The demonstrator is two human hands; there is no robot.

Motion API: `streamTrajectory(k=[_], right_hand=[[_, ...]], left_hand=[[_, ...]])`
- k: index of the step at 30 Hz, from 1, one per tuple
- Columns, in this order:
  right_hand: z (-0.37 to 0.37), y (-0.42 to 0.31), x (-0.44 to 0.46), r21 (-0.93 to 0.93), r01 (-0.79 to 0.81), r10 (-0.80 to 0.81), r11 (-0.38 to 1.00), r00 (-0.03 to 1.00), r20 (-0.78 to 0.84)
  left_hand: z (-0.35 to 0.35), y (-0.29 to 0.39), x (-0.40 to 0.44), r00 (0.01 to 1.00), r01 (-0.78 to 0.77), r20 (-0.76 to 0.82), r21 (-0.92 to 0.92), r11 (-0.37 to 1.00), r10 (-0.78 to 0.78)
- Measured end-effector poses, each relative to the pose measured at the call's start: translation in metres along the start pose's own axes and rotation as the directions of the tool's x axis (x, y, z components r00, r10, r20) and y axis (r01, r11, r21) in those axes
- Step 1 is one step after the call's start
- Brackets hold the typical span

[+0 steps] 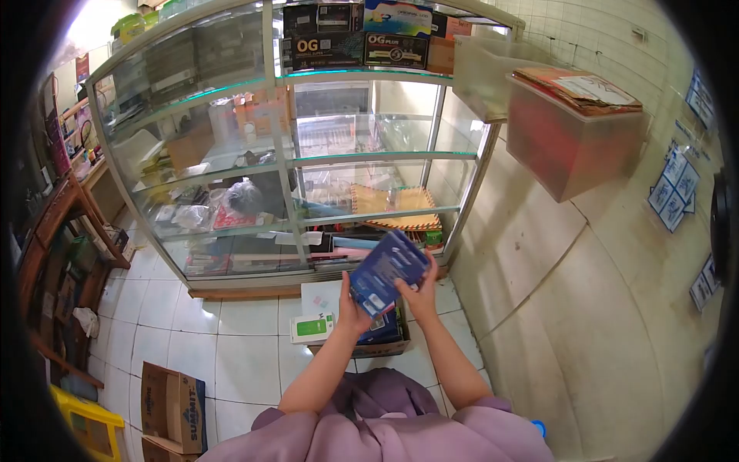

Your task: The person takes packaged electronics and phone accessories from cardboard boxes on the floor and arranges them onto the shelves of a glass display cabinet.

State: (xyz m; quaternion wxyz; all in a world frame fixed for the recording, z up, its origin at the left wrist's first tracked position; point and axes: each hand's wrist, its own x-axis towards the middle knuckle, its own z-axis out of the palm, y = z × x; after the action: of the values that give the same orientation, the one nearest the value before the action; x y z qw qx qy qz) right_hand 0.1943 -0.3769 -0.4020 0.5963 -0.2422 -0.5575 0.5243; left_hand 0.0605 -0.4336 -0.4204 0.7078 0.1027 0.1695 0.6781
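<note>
Both hands hold a dark blue box [389,269] with pale print, tilted in front of the glass cabinet. My left hand [354,312] grips its lower left edge. On its right side, my right hand [419,296] has the thumb over the front face and the fingers behind. Below my hands stands a cardboard box [368,350] with more blue packages in it, partly hidden by my arm. A white and green packet [312,329] lies just left of my left wrist, against a white sheet or box [319,296].
The glass cabinet [281,154] holds black OG boxes [323,51], a yellow-edged stack [391,202] and plastic-wrapped items. Translucent bins [570,138] jut out at upper right beside the wall. An open Summit carton [173,408] and yellow stool [88,420] stand at lower left.
</note>
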Motion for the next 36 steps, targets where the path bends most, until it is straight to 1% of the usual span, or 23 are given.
streamTrajectory(k=[2,3,4,5,7,8,9,10,12,13,14,15,17,20,21,22,23,25,27,28,30,32,36], right_hand=[[0.017,0.022,-0.001,-0.065,-0.055,0.059,0.996,0.996,0.068],[0.024,0.025,-0.003,-0.102,-0.083,0.093,0.991,0.99,0.103],[0.026,0.025,-0.005,-0.206,-0.106,0.122,0.973,0.99,0.068],[0.028,0.026,-0.006,-0.169,-0.117,0.134,0.979,0.987,0.091],[0.03,0.027,-0.001,-0.091,-0.13,0.14,0.987,0.982,0.123],[0.028,0.028,0.003,-0.133,-0.107,0.127,0.985,0.981,0.149],[0.027,0.022,0.009,-0.178,-0.082,0.113,0.981,0.979,0.172],[0.024,0.016,0.014,-0.226,-0.058,0.103,0.972,0.975,0.195],[0.019,-0.023,0.029,-0.09,-0.248,0.257,0.965,0.961,0.102],[0.022,-0.047,0.034,-0.02,-0.355,0.356,0.935,0.932,0.068],[0.017,-0.057,0.045,0.111,-0.434,0.421,0.894,0.898,0.125],[0.019,-0.075,0.052,0.225,-0.5,0.488,0.836,0.866,0.11],[0.012,-0.083,0.08,0.287,-0.508,0.486,0.812,0.861,0.149],[0.021,-0.103,0.123,0.254,-0.557,0.486,0.791,0.824,0.292],[0.029,-0.102,0.141,0.253,-0.514,0.456,0.819,0.852,0.257],[0.038,-0.1,0.157,0.252,-0.471,0.424,0.845,0.879,0.22],[0.044,-0.098,0.175,0.25,-0.428,0.392,0.869,0.902,0.18],[0.048,-0.086,0.221,0.264,-0.372,0.346,0.89,0.928,0.141],[0.053,-0.078,0.263,0.292,-0.295,0.279,0.91,0.955,0.097],[0.055,-0.073,0.284,0.224,-0.235,0.237,0.946,0.971,0.021],[0.045,-0.059,0.331,0.207,-0.28,0.27,0.937,0.96,0.076],[0.037,-0.048,0.363,0.242,-0.325,0.304,0.914,0.945,0.12],[0.016,-0.04,0.388,0.041,-0.314,0.314,0.948,0.949,0.027]], left_hand=[[0.001,0.002,0.005,0.996,-0.017,0.084,-0.016,1.0,0.019],[0.0,0.0,0.007,0.998,-0.036,0.058,-0.01,0.999,0.037],[-0.003,-0.001,0.008,0.998,-0.057,0.029,-0.004,0.998,0.057],[-0.005,0.001,0.01,0.996,-0.084,0.008,0.004,0.996,0.084],[-0.005,0.008,0.006,0.98,-0.197,-0.004,0.079,0.977,0.198],[-0.005,0.009,0.005,0.971,-0.237,-0.006,0.119,0.964,0.239],[0.002,0.014,0.007,0.932,-0.346,-0.034,0.21,0.915,0.36],[0.008,0.019,0.009,0.877,-0.443,-0.049,0.297,0.846,0.477],[0.027,0.033,0.014,0.738,-0.576,-0.006,0.514,0.635,0.674],[0.042,0.041,0.012,0.664,-0.594,0.045,0.637,0.491,0.746],[0.058,0.045,0.012,0.6,-0.586,0.09,0.726,0.36,0.795],[0.072,0.053,0.015,0.528,-0.565,0.152,0.798,0.211,0.835],[0.089,0.067,0.026,0.513,-0.628,0.242,0.76,0.168,0.823],[0.112,0.082,0.058,0.458,-0.728,0.424,0.684,0.056,0.781],[0.119,0.087,0.071,0.436,-0.756,0.483,0.655,0.018,0.759],[0.119,0.095,0.094,0.408,-0.762,0.553,0.645,-0.063,0.726],[0.113,0.104,0.118,0.407,-0.681,0.622,0.695,-0.232,0.669],[0.14,0.123,0.136,0.341,-0.618,0.728,0.65,-0.441,0.595],[0.155,0.146,0.171,0.299,-0.661,0.766,0.597,-0.455,0.57],[0.157,0.159,0.191,0.286,-0.681,0.798,0.559,-0.474,0.53],[0.159,0.183,0.225,0.267,-0.701,0.861,0.482,-0.525,0.433],[0.16,0.202,0.255,0.329,-0.693,0.877,0.477,-0.54,0.351],[0.164,0.225,0.305,0.448,-0.687,0.879,0.454,-0.568,0.162]])
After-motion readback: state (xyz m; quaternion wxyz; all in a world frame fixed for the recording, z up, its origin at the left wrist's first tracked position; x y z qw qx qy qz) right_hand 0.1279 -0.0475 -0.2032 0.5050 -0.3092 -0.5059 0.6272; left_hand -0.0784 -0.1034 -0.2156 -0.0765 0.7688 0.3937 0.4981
